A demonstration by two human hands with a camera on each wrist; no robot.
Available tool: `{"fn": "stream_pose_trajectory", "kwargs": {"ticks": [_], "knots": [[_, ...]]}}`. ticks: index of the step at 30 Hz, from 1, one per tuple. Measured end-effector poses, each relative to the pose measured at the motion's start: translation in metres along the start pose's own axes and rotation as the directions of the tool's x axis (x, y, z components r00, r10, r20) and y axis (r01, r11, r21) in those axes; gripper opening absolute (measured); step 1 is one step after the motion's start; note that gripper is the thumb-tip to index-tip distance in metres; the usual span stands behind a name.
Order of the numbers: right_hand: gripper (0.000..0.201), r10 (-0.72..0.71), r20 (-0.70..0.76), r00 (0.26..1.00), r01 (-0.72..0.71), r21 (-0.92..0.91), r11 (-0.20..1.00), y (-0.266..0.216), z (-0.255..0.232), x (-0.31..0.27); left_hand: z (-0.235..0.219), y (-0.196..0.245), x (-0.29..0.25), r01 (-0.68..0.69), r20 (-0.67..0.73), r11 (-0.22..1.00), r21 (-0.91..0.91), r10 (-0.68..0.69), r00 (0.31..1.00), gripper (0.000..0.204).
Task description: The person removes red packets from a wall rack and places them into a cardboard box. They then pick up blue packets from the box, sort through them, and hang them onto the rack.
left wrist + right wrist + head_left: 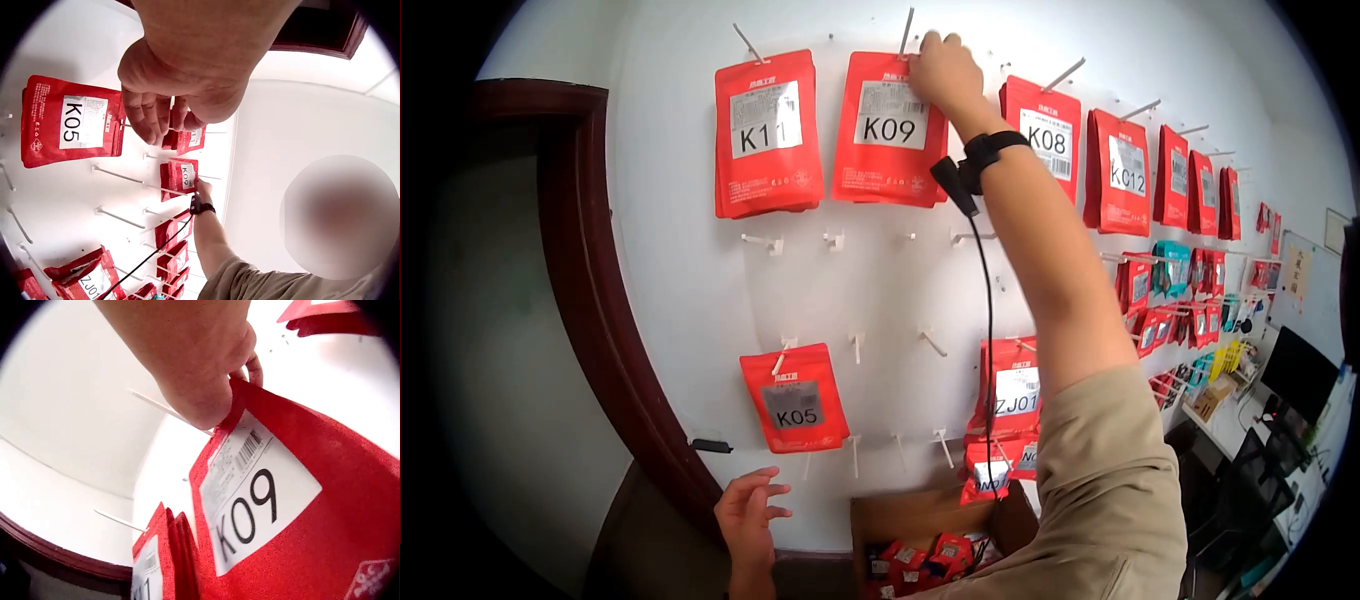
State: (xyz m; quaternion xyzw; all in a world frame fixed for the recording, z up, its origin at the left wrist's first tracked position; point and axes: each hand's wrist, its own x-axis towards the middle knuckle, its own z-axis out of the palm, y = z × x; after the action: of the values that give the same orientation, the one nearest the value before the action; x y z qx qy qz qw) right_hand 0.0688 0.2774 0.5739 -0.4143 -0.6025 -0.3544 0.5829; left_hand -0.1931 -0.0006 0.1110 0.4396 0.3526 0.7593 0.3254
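A red pouch labelled K09 (pixel 890 128) hangs from a white peg high on the wall. My right hand (pixel 946 75) pinches its upper right corner; in the right wrist view the thumb lies over the front of the pouch (pixel 259 494) while the fingers go behind it. My left hand (pixel 747 515) is low at the left, holding nothing, its fingers loosely bent. Nearest to it hangs a red pouch labelled K05 (pixel 797 400). In the left wrist view the left hand (pixel 181 94) overlaps part of the wall beside the K05 pouch (pixel 75 122).
Red pouches labelled K11 (pixel 767 130) and K08 (pixel 1045 135) hang either side. Bare pegs (pixel 933 343) stick out below. A cardboard box (pixel 880 515) with small red packs stands on the floor. A dark door frame (pixel 570 250) is at left, a desk with a monitor (pixel 1297 370) at right.
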Motion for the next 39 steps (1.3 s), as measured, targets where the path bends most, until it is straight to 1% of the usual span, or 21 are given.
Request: {"fn": "stream_pose_trajectory", "kwargs": {"ticks": [2,6,7,8,9,11,12,13,14,16,17,18,21,22,24,26,27,29,33,35,39], "knots": [[0.033,-0.13,-0.251,0.959,0.115,-0.073,0.991,-0.004,-0.007,-0.01,0.0,0.002,0.001,0.004,-0.01,1.0,0.025,-0.004,1.0,0.014],[0.02,-0.282,-0.351,0.893,0.377,0.242,0.894,-0.039,-0.106,-0.091,-0.011,-0.003,0.01,-0.055,0.005,0.996,0.066,0.055,0.998,0.014],[0.029,-0.385,-0.419,0.823,0.521,0.282,0.806,-0.041,-0.126,-0.11,-0.014,-0.005,0.016,-0.045,-0.015,0.994,0.1,0.047,0.999,0.014],[0.024,-0.278,-0.182,0.943,0.332,0.556,0.762,-0.044,-0.152,-0.147,-0.016,-0.009,0.023,-0.032,-0.034,0.991,0.13,0.037,0.999,0.014],[0.024,-0.323,-0.25,0.913,0.408,0.556,0.724,-0.041,-0.166,-0.173,-0.018,-0.012,0.03,-0.041,-0.034,0.987,0.153,0.047,0.998,0.017],[0.019,-0.131,-0.069,0.989,0.134,0.791,0.597,-0.063,-0.207,-0.243,-0.022,-0.022,0.046,-0.059,-0.029,0.976,0.208,0.066,0.997,0.025],[0.019,-0.259,-0.09,0.962,0.219,0.821,0.527,-0.054,-0.205,-0.271,-0.026,-0.031,0.054,-0.063,-0.027,0.968,0.242,0.072,0.997,0.03],[0.02,-0.355,0.002,0.935,0.213,0.798,0.564,-0.056,-0.213,-0.299,-0.032,-0.047,0.066,-0.118,-0.019,0.956,0.267,0.128,0.992,0.035],[0.02,-0.341,0.068,0.938,0.128,0.845,0.52,-0.061,-0.206,-0.33,-0.038,-0.061,0.079,-0.177,-0.006,0.94,0.291,0.187,0.982,0.04],[0.019,-0.271,0.252,0.929,-0.075,0.846,0.528,-0.083,-0.182,-0.374,-0.034,-0.073,0.099,-0.194,-0.054,0.91,0.366,0.229,0.972,0.05],[0.026,-0.276,0.333,0.902,-0.142,0.831,0.538,-0.086,-0.159,-0.395,-0.036,-0.079,0.112,-0.169,-0.067,0.9,0.401,0.213,0.975,0.054],[0.035,-0.176,0.405,0.897,-0.247,0.79,0.561,-0.094,-0.131,-0.416,-0.039,-0.087,0.124,-0.142,-0.077,0.889,0.435,0.194,0.978,0.058],[0.061,0.053,0.546,0.836,-0.46,0.645,0.61,-0.098,-0.043,-0.475,-0.051,-0.114,0.152,-0.105,-0.016,0.929,0.354,0.119,0.993,0.064],[0.065,0.086,0.612,0.786,-0.542,0.615,0.573,-0.097,-0.019,-0.488,-0.051,-0.119,0.158,-0.095,0.062,0.946,0.31,0.079,0.995,0.065],[0.07,0.119,0.677,0.727,-0.623,0.575,0.53,-0.098,0.015,-0.487,-0.046,-0.122,0.167,-0.074,0.141,0.961,0.267,0.037,0.989,0.065],[0.073,0.035,0.763,0.646,-0.74,0.613,0.276,-0.105,0.037,-0.485,-0.039,-0.122,0.162,-0.036,0.29,0.959,0.279,-0.049,0.956,0.065],[0.073,0.041,0.767,0.64,-0.745,0.607,0.275,-0.106,0.044,-0.482,-0.036,-0.119,0.16,-0.043,0.323,0.948,0.316,-0.065,0.944,0.06],[0.068,-0.093,0.896,0.434,-0.887,0.443,0.127,-0.106,0.051,-0.481,-0.032,-0.125,0.162,-0.034,0.346,0.952,0.304,-0.077,0.935,0.058],[0.05,-0.166,0.868,0.468,-0.873,0.483,0.066,-0.115,0.042,-0.484,-0.026,-0.125,0.154,-0.004,0.298,0.966,0.259,-0.076,0.951,0.049],[0.036,-0.103,0.842,0.53,-0.83,0.539,0.139,-0.12,0.027,-0.482,-0.024,-0.118,0.146,-0.049,0.296,0.965,0.256,-0.03,0.955,0.047],[0.039,-0.134,0.825,0.549,-0.81,0.565,0.157,-0.121,0.008,-0.482,-0.018,-0.093,0.119,-0.069,0.231,0.965,0.252,0.01,0.973,0.044]]}}
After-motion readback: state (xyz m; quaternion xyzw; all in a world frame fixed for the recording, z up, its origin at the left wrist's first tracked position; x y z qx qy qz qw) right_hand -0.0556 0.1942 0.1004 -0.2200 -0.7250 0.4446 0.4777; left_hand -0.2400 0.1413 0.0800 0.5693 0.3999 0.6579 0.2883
